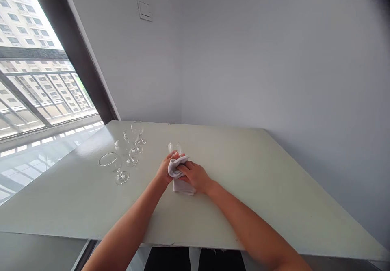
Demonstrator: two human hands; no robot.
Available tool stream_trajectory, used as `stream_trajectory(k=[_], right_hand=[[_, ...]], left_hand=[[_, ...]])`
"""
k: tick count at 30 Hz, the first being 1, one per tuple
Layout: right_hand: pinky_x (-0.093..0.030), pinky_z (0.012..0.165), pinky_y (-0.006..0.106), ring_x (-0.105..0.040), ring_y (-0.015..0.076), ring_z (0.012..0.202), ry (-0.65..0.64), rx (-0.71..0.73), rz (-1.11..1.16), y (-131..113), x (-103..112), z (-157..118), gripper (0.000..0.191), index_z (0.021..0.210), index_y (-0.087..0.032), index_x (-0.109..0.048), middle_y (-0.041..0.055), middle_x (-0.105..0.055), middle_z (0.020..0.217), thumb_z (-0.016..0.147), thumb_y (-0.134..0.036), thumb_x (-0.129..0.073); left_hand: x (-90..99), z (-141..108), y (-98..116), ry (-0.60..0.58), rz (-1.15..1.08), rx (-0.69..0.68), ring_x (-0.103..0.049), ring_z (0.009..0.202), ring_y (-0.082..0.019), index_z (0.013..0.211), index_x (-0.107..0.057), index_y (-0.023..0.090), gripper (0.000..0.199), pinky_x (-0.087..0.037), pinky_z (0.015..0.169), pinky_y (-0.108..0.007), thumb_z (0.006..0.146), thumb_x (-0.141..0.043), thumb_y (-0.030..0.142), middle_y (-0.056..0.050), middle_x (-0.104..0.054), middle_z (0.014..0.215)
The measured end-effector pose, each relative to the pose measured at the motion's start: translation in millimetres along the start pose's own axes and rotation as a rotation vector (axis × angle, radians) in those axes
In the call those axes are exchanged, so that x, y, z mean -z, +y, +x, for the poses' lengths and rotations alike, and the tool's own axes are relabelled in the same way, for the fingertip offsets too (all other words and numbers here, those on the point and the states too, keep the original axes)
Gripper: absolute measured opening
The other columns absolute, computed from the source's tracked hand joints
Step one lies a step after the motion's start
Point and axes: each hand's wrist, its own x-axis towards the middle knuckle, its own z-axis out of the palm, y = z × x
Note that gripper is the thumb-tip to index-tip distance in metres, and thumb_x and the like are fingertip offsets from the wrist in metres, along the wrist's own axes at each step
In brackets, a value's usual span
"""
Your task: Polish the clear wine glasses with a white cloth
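Observation:
Over the middle of the table, my left hand point(166, 168) is wrapped around a stemmed glass point(179, 149) that lies tilted, its clear foot end pointing away from me. The glass's bowl is mostly hidden by my hands and a white cloth point(183, 186). My right hand point(196, 176) grips that cloth, with fingers pressed into its bunched part at the mouth of the glass. A folded end of the cloth hangs down between my wrists. Left of my hands, a row of several clear stemmed glasses stands upright, the nearest glass point(121, 176) closest to me.
The pale table point(243, 165) reaches a grey wall point(258, 59) at the back and right. A light switch point(145, 10) is on the wall. Beyond the table's left edge is a window point(39, 68) with a railing outside. My dark-clothed legs point(167, 259) are under the front edge.

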Motion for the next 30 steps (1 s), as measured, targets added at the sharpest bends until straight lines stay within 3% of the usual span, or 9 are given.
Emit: stream_trajectory(k=[4, 8, 10, 13, 16, 18, 23, 27, 30], right_hand=[[-0.043, 0.069, 0.027, -0.053, 0.0163, 0.079, 0.156, -0.102, 0.414, -2, 5, 1, 0.027, 0.101, -0.02, -0.057, 0.003, -0.059, 0.088, 0.083, -0.038, -0.049], [-0.041, 0.062, 0.025, -0.051, 0.0143, 0.072, 0.376, -0.404, 0.705, -2, -6, 1, 0.025, 0.098, -0.02, -0.053, 0.0007, -0.057, 0.082, 0.082, -0.038, -0.048], [-0.04, 0.059, 0.025, -0.05, 0.0139, 0.069, 0.377, -0.488, 0.716, 1, -14, 1, 0.025, 0.094, -0.019, -0.053, -0.0001, -0.056, 0.077, 0.083, -0.039, -0.045], [-0.041, 0.063, 0.027, -0.05, 0.0152, 0.07, 0.179, -0.434, 0.499, 6, -16, 0, 0.026, 0.092, -0.02, -0.057, 0.0012, -0.056, 0.077, 0.083, -0.041, -0.046], [-0.041, 0.075, 0.033, -0.051, 0.0198, 0.085, -0.005, -0.296, 0.093, 9, 1, 3, 0.03, 0.09, -0.023, -0.063, 0.0057, -0.057, 0.091, 0.077, -0.049, -0.054], [-0.04, 0.08, 0.034, -0.05, 0.0199, 0.092, 0.052, -0.309, -0.043, 7, 18, 8, 0.031, 0.093, -0.024, -0.064, 0.0071, -0.056, 0.098, 0.08, -0.049, -0.049], [-0.043, 0.064, 0.025, -0.055, 0.0137, 0.071, 0.143, -0.349, 0.16, -4, 46, 24, 0.025, 0.099, -0.021, -0.061, 0.004, -0.063, 0.088, 0.084, -0.036, -0.047], [-0.041, 0.058, 0.025, -0.055, 0.0125, 0.059, 0.055, -0.336, 0.313, -3, 33, 24, 0.017, 0.085, -0.021, -0.064, 0.0002, -0.064, 0.071, 0.079, -0.03, -0.051], [-0.043, 0.059, 0.024, -0.058, 0.0121, 0.061, 0.208, -0.471, 0.458, 23, 27, 17, 0.016, 0.084, -0.019, -0.064, 0.0009, -0.066, 0.074, 0.073, -0.028, -0.056]], left_hand=[[-7.4, -5, 0, -0.14, -0.04, 0.054, -0.056, 0.063, -0.012, 0.083, -0.055, 0.016, 0.026, -0.048, 0.059, -0.026, 0.073, -0.059, 0.039, -0.002, -0.058, 0.072], [-10.0, -9, 5, -0.114, -0.195, -0.05, -0.058, 0.07, -0.012, 0.09, -0.056, 0.017, 0.029, -0.049, 0.061, -0.024, 0.079, -0.053, 0.044, -0.005, -0.06, 0.083], [-7.6, -8, 11, -0.091, -0.284, -0.129, -0.058, 0.077, -0.01, 0.095, -0.054, 0.02, 0.025, -0.049, 0.065, -0.021, 0.082, -0.051, 0.041, -0.004, -0.059, 0.099], [-1.2, -5, 22, -0.069, -0.291, -0.265, -0.058, 0.085, -0.008, 0.102, -0.052, 0.025, 0.024, -0.047, 0.068, -0.02, 0.081, -0.053, 0.037, -0.004, -0.056, 0.112], [1.7, -5, 27, 0.003, -0.137, -0.421, -0.058, 0.092, -0.009, 0.112, -0.045, 0.032, 0.039, -0.044, 0.072, -0.019, 0.076, -0.06, 0.033, -0.003, -0.058, 0.112], [-1.9, -8, 24, 0.079, 0.014, -0.503, -0.056, 0.099, -0.011, 0.117, -0.04, 0.032, 0.05, -0.042, 0.078, -0.021, 0.073, -0.064, 0.031, -0.004, -0.06, 0.11], [-24.1, -26, 3, 0.001, 0.315, -0.513, -0.054, 0.103, -0.018, 0.126, -0.03, 0.03, 0.062, -0.042, 0.083, -0.03, 0.073, -0.063, 0.031, -0.009, -0.053, 0.122], [-30.3, -33, -9, -0.014, 0.518, -0.573, -0.042, 0.119, -0.021, 0.126, -0.031, 0.031, 0.062, -0.036, 0.092, -0.035, 0.073, -0.062, 0.029, -0.007, -0.048, 0.127], [-22.9, -27, -18, 0.013, 0.801, -0.565, -0.038, 0.122, -0.023, 0.131, -0.025, 0.033, 0.072, -0.031, 0.096, -0.04, 0.071, -0.063, 0.027, -0.005, -0.047, 0.129]])
